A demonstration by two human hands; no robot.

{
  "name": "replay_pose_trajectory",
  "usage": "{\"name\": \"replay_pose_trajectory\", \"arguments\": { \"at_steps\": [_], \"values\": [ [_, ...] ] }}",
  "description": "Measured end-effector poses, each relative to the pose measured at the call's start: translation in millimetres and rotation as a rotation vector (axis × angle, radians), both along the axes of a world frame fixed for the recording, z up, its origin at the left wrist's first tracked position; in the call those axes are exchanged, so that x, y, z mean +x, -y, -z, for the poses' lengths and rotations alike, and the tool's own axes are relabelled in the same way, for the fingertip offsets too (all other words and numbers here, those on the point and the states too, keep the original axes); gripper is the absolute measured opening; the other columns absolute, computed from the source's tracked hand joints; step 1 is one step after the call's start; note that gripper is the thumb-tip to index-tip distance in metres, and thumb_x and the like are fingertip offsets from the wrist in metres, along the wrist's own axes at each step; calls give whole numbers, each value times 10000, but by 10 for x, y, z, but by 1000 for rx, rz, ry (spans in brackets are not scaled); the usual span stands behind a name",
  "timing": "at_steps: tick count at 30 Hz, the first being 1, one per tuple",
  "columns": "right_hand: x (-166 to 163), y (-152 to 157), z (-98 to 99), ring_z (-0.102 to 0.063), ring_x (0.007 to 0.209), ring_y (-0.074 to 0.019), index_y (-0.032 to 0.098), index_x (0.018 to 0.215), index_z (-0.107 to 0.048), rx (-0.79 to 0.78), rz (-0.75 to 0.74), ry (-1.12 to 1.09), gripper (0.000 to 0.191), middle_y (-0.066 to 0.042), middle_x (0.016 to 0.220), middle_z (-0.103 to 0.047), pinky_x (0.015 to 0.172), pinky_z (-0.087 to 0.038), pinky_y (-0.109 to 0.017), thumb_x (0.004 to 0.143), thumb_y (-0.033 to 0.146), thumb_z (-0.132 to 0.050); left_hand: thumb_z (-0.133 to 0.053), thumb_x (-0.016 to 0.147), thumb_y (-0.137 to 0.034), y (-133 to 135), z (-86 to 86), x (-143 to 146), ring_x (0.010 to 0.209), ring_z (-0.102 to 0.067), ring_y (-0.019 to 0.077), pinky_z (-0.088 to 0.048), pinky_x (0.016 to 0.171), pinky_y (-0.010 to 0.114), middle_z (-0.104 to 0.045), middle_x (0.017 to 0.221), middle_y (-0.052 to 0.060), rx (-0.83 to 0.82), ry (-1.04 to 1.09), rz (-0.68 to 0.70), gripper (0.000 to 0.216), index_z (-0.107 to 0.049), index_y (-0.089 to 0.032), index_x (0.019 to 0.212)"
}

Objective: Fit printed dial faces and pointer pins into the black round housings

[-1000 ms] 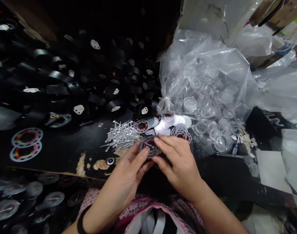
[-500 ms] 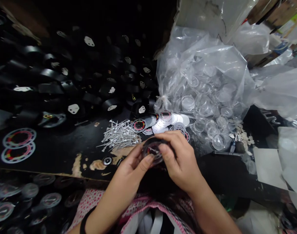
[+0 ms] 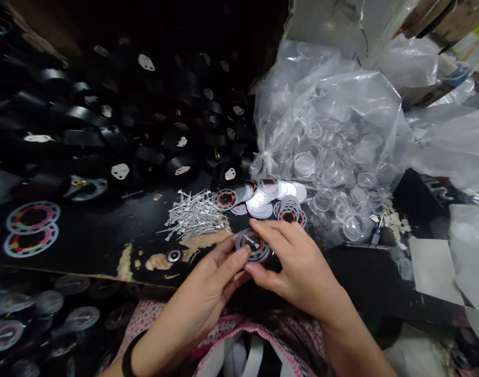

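Observation:
A round dial gauge (image 3: 253,246) with a black rim, a printed face and a pale needle is held between my two hands, face up above the bench edge. My left hand (image 3: 219,272) grips its left side, thumb on the rim. Around the right side curl the fingers of my right hand (image 3: 288,262), with the thumb at the lower edge. Just beyond lie a heap of pale needles (image 3: 194,214) and a spread of printed dial discs (image 3: 258,201). A small black ring with a pale centre (image 3: 174,256) rests left of my hands.
Many black gauge housings (image 3: 121,141) fill the back left. A plastic bag (image 3: 329,120) spills clear round covers at the back right. A screwdriver (image 3: 376,233) and a white card (image 3: 435,269) lie to the right. Gauges with needles (image 3: 82,318) sit below the bench at left.
The gauge has tilted so its face shows more clearly. My right thumb has moved from over the face down to the lower rim, and the right fingers have shifted along the far edge.

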State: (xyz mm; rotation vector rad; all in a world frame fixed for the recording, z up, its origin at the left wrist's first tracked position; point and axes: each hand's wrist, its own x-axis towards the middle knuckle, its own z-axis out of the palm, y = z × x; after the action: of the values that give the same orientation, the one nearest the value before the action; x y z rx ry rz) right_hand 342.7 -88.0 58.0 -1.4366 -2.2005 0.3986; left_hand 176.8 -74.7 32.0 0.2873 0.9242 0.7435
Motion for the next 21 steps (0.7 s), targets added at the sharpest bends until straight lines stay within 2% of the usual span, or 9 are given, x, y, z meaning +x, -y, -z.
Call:
{"name": "replay_pose_trajectory", "arguments": {
  "at_steps": [8,11,16,19,21],
  "values": [
    [-44,47,44,-687,1124,-294,48,1268,-633,96,51,27,383,-201,1298,-676,910,-566,-442,955,263,-576,-875,700,-381,-1,16,22,1015,-717,212,-600,751,205,-776,1093,12,10,-15,-44,287,-809,-300,968],
    [-34,51,118,-696,1141,-259,44,1210,-663,129,70,-56,330,-198,1251,-705,927,-572,-394,989,250,-530,-863,715,-402,5,60,32,964,-728,198,-611,804,243,-786,1053,25,-12,29,-50,278,-806,-262,948],
    [19,48,184,-728,1053,-185,111,1162,-684,220,173,-205,243,-122,1108,-772,917,-569,-315,1009,192,-514,-860,736,-322,3,91,34,923,-738,167,-620,837,270,-797,1050,35,-75,72,-45,272,-792,-215,975],
    [36,36,183,-713,1079,-190,159,1220,-668,289,236,-213,255,-111,1159,-757,917,-558,-343,1006,195,-535,-839,763,-334,-5,64,30,970,-736,178,-616,853,269,-793,1089,49,-71,111,-31,268,-792,-196,988],
    [22,22,191,-710,1078,-213,164,1213,-682,297,216,-152,252,-132,1196,-742,918,-556,-379,999,224,-562,-847,753,-335,-11,49,31,963,-739,177,-615,856,270,-797,1075,46,-90,141,-47,274,-794,-200,985]
  ]
}}
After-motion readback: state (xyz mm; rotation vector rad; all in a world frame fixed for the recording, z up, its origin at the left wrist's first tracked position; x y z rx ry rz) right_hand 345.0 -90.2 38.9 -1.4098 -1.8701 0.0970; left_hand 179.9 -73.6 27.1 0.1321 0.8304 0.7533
